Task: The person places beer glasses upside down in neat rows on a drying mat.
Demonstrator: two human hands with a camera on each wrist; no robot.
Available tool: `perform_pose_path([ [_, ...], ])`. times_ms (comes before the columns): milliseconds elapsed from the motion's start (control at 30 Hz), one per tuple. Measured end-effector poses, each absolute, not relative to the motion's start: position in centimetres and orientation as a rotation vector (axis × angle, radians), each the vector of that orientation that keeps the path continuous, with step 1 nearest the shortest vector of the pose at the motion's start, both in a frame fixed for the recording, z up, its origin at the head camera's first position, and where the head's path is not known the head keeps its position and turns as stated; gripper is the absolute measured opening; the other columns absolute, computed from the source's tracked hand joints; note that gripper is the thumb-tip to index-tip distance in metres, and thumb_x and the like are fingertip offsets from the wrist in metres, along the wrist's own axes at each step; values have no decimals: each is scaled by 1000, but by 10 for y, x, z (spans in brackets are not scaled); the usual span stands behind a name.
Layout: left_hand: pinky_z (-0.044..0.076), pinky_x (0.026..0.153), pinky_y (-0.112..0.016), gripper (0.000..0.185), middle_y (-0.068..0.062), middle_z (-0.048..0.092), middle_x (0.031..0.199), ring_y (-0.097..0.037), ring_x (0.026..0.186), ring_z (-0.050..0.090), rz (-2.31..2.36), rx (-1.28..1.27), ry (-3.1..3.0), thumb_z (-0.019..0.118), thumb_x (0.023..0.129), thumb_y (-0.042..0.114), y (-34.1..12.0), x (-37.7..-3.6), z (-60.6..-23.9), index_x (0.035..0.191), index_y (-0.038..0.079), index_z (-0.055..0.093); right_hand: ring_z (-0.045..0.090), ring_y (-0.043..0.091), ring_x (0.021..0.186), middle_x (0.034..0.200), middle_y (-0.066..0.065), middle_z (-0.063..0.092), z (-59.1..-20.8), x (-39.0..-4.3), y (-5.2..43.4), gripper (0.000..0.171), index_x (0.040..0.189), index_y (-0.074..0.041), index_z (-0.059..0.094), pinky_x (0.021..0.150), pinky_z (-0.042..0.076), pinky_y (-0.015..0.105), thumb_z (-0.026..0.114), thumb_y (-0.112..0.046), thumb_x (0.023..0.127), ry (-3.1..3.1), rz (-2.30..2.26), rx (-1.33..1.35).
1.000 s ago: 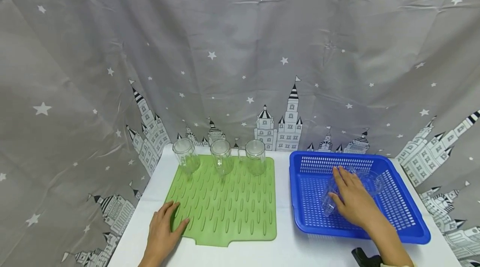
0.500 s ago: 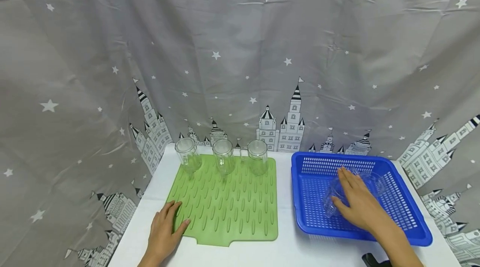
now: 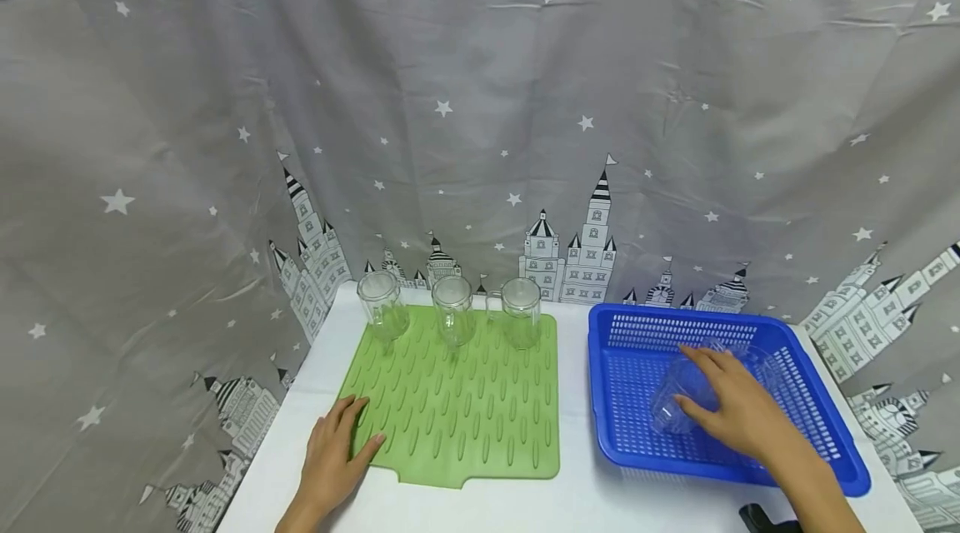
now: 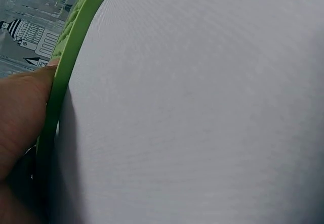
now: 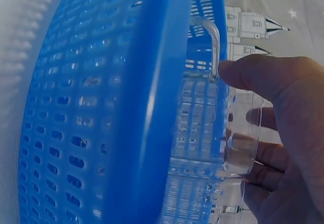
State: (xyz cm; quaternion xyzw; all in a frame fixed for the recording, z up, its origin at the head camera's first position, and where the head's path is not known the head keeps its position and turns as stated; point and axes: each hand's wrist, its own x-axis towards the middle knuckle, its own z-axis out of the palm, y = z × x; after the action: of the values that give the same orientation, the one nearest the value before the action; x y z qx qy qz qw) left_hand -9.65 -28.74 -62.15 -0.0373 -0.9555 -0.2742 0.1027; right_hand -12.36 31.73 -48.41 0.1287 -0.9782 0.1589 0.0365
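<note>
Lifting a clear cup from the basket

Head view: right hand [image 3: 738,412] curls around the clear cup [image 3: 678,400] lying in the blue basket [image 3: 615,433]; left hand [image 3: 333,454] rests flat on the green mat [image 3: 465,416]. Right wrist view: fingers wrap the cup; best to lift it clear of the wall.

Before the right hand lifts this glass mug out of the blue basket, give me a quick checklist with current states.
1. Right hand grips the glass mug: ok, fingers curl round it.
2. Mug free of the blue basket: not ok, it lies inside on its side.
3. Second glass behind it, touching or apart: cannot tell.
4. Green mat steadied: ok, left hand rests on its corner.
5. Free spot on mat: ok, the three upright glasses stand only along the far edge.
</note>
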Motion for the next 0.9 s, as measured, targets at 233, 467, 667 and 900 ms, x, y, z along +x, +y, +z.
perform_pose_path([
  [233, 22, 122, -81, 69, -27, 43, 161, -57, 149, 39, -813, -101, -2841, 78, 100, 34, -287, -97, -623, 156, 4, 50, 48, 63, 141, 149, 31, 62, -481, -124, 322, 77, 151, -5, 57, 113, 39, 83, 89, -35, 88, -2938, 566, 420],
  [467, 21, 124, -80, 69, -27, 41, 162, -56, 151, 37, -815, -90, -2842, 77, 100, 34, -286, -97, -621, 156, 5, 49, 53, 58, 138, 147, 29, 63, -467, -123, 322, 76, 149, -8, 60, 109, 44, 81, 90, -40, 87, -2877, 590, 444],
  [667, 26, 119, -81, 68, -28, 46, 158, -58, 146, 42, -804, -127, -2781, 81, 97, 32, -285, -97, -621, 152, 4, 52, 57, 54, 134, 144, 26, 67, -454, -126, 321, 74, 147, -9, 62, 106, 48, 78, 92, -37, 85, -2802, 578, 493],
  [900, 24, 120, -82, 69, -28, 44, 159, -58, 147, 40, -817, -123, -2801, 80, 98, 33, -287, -97, -621, 154, 4, 51, 56, 51, 133, 146, 23, 66, -433, -129, 319, 73, 148, -12, 62, 104, 49, 77, 92, -36, 86, -2772, 575, 493],
])
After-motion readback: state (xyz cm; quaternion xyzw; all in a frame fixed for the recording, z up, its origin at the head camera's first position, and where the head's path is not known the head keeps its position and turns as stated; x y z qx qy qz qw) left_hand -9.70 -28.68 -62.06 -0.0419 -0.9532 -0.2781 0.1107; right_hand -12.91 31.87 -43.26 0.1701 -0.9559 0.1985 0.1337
